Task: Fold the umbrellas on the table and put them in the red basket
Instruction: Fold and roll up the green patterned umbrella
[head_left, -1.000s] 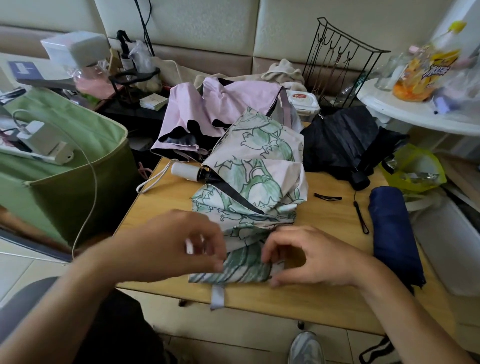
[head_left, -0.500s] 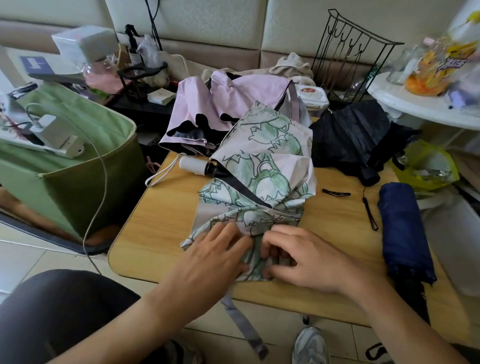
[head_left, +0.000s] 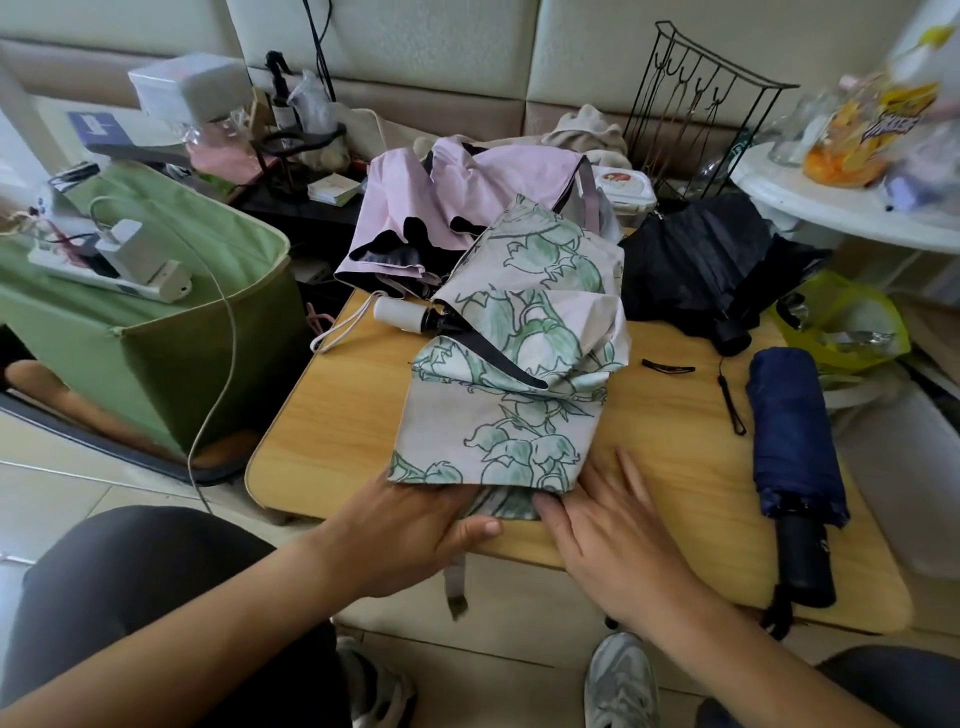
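Since half a second ago you have drawn a flat panel of the floral umbrella (head_left: 514, 374) toward you and your hands have parted to its near corners. It lies mid-table (head_left: 332, 426), canopy loose, white handle pointing left, likely spread so the pleats can be aligned. Your left hand (head_left: 410, 525) grips the near-left corner, fingers tucked under the cloth, thumb outside. Your right hand (head_left: 618, 525) lies flat, fingers straight, fingertips touching the near-right edge. No red basket is visible.
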